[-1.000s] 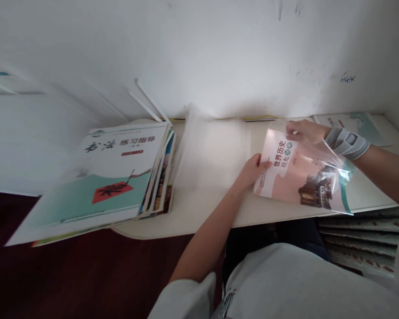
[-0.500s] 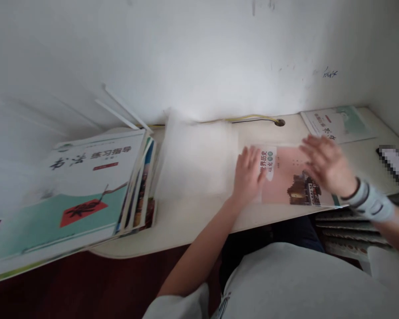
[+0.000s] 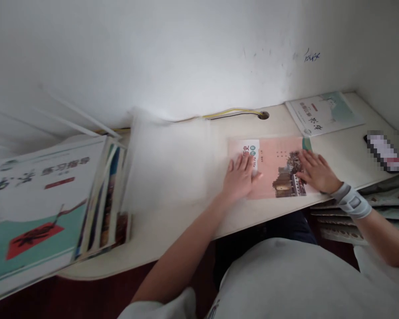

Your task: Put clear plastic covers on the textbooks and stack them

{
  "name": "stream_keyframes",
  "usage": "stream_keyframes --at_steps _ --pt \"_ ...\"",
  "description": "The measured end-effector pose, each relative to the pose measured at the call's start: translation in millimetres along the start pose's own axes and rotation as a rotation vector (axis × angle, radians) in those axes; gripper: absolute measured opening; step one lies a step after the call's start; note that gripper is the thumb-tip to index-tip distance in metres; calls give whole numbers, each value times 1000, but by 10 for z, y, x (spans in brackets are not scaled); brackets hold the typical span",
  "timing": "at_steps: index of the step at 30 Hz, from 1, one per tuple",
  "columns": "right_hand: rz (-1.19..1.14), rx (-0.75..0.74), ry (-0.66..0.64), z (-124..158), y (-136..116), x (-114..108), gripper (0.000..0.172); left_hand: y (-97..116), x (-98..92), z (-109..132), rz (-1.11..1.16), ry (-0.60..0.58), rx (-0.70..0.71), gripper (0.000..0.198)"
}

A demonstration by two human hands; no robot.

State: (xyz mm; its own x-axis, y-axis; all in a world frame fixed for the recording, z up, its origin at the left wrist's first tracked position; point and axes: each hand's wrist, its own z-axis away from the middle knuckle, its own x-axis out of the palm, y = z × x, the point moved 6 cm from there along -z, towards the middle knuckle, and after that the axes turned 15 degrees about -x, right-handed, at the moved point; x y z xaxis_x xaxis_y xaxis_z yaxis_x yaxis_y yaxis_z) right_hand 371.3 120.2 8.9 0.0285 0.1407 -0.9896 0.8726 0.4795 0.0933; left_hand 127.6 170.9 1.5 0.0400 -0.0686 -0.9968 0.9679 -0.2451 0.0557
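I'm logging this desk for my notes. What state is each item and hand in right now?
pink book: closed, flat on the desk, under both hands.
left hand: open, palm down on the book's left part.
right hand: open, palm down on its right part.
book stack: closed, fanned, overhanging the desk edge.
green-white book: closed, flat, untouched.

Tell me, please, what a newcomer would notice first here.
The left hand and right hand lie flat on a pink book near the front edge of the desk. A tilted book stack fills the left, with a pale, blurred pile between.
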Motion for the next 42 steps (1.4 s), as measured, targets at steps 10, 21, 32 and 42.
stream_keyframes --at_steps 10,21,32,42 --pt "-328 459 40 -500 1062 29 35 -709 -325 -1050 275 -99 -371 33" --pt "-341 501 272 -526 956 37 8 -645 -360 -927 216 12 -370 20" --pt "-130 387 36 -930 534 11 30 -808 -417 -539 55 -51 -436 30" --pt "-155 358 138 -943 544 98 37 297 -210 249 65 -96 77 71"
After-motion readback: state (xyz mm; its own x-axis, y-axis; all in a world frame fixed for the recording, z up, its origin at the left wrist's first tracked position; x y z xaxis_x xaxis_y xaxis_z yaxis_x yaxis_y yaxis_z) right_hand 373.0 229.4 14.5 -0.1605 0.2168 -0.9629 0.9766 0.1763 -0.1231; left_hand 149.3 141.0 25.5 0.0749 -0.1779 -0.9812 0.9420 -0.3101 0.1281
